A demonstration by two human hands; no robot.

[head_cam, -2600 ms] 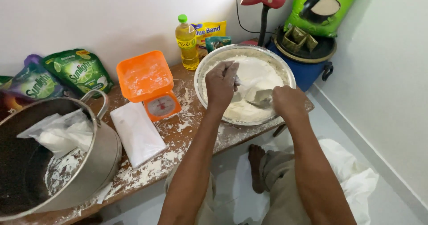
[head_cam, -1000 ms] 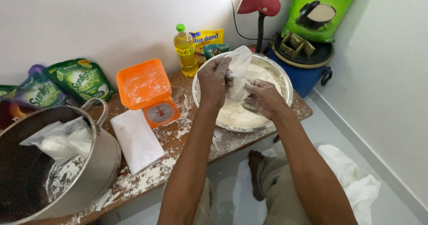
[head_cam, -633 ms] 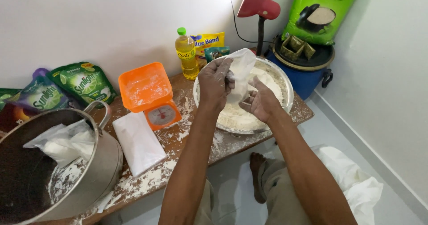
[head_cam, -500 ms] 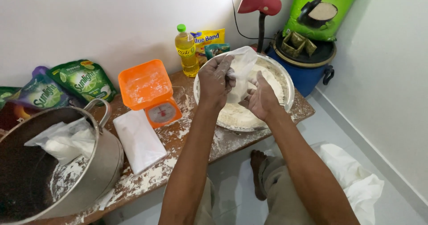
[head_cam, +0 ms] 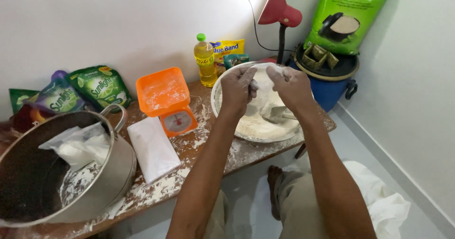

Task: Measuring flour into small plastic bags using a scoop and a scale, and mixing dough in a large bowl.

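Note:
My left hand (head_cam: 238,88) and my right hand (head_cam: 293,86) are raised over a wide metal bowl (head_cam: 222,120) of white flour. Between them they hold a small clear plastic bag (head_cam: 263,80) with flour in it, each hand pinching one side of its top. A metal scoop (head_cam: 280,116) lies in the flour below the right hand. Both hands are dusted white.
An orange kitchen scale (head_cam: 166,99) stands left of the bowl, with a flat filled white bag (head_cam: 152,148) in front of it. A big steel pot (head_cam: 66,172) with a flour bag sits far left. An oil bottle (head_cam: 204,60), green pouches (head_cam: 99,85) and a red lamp (head_cam: 279,11) line the wall.
My right hand has left the scoop in the flour and come up to the bag. Both hands now hold the bag's top, spread a little apart.

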